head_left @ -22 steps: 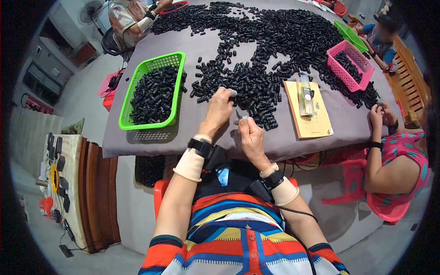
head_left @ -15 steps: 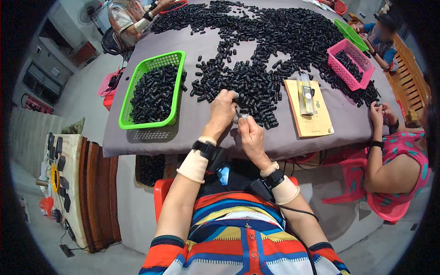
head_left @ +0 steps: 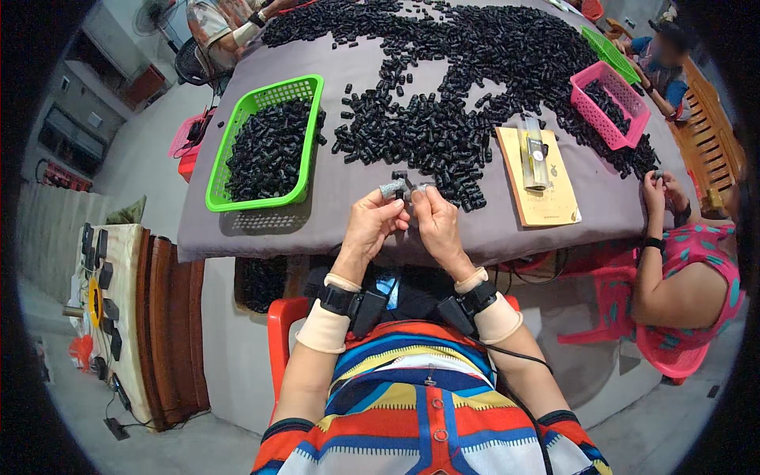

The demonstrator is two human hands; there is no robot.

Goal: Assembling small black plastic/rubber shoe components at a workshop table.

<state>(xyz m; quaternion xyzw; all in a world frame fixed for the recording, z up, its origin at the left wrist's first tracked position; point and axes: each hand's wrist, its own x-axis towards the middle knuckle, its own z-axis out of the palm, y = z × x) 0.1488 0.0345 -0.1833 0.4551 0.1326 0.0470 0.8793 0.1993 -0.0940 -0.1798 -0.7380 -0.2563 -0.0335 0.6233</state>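
1. The left hand [head_left: 370, 226] is closed around a small grey piece [head_left: 391, 188], pinched at its fingertips and lifted just above the near edge of the tabletop [head_left: 332, 214].

2. The right hand [head_left: 437, 222] is curled too, its fingers gripping a small dark part [head_left: 413, 190] that meets the grey piece where the two hands come together.

3. The step in hand looks like fitting or joining the two small pieces; whether they are already mated is too small to tell.

4. The next move would seem to call for a steady pinch from both hands and careful lining up, since the pieces are tiny.

5. A broad heap of black parts [head_left: 475, 87] spreads from 12 to 1 o'clock of the hands, its nearest pieces just beyond the fingers.

6. At 10 o'clock sits a green basket [head_left: 237, 142] filled with the same black parts; at 2 o'clock a pink basket [head_left: 625, 119] holds a few more.

7. Near 2 o'clock a yellow card [head_left: 546, 206] lies flat with a clear tube-like tool [head_left: 535, 154] on it.

8. The tabletop wears a grey-purple cloth; another person's hands [head_left: 661, 186] work at 3 o'clock, and a third person sits at the far end.

9. The floor is pale concrete, and a red plastic chair [head_left: 281, 332] shows beneath the person.
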